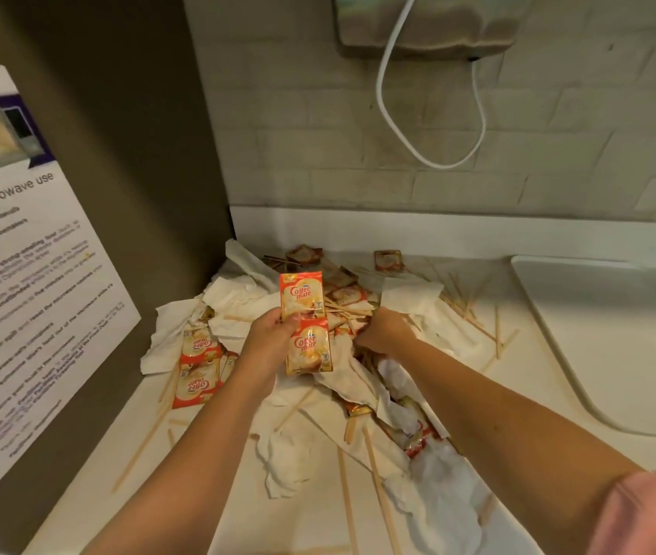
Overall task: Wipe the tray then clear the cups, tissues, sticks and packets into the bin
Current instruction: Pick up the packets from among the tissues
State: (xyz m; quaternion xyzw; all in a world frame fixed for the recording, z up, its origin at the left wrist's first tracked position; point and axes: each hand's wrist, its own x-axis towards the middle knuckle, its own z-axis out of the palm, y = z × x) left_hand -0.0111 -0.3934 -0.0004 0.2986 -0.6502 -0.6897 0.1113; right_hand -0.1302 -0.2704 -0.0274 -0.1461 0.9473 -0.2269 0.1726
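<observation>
At the back-left corner of the bench (302, 526): the mess is not cleared yet. Status as I read it from here:

- Tray (598, 354): at the right edge, white, bare where I can see it, apart from the pile. Looks wiped, can't confirm.
- Cups: none in sight. Bin: not in view.
- Tissues (238, 302): crumpled and stained in places, spread from the corner down to the near edge.
- Sticks (496, 334): scattered everywhere, some under the tissues, some loose between the pile and the tray.
- Loose packets (198, 366): a cluster near the left edge beside the tissues, more along the back edge.

Left hand (272, 334) pinches a packet pair (307, 324), two joined Coffee mate sachets, lifted clear above the pile. Right hand (382, 330) is down in the middle of the pile, fingers curled into sticks and packets. I can't tell whether it has hold of anything.

Judgement: the wipe step is probably done and clearing has barely started. Nearly all tissues, sticks and packets are left to bin. At two packets per grab this will be slow; bundling the lot inside the tissues would be quicker.
</observation>
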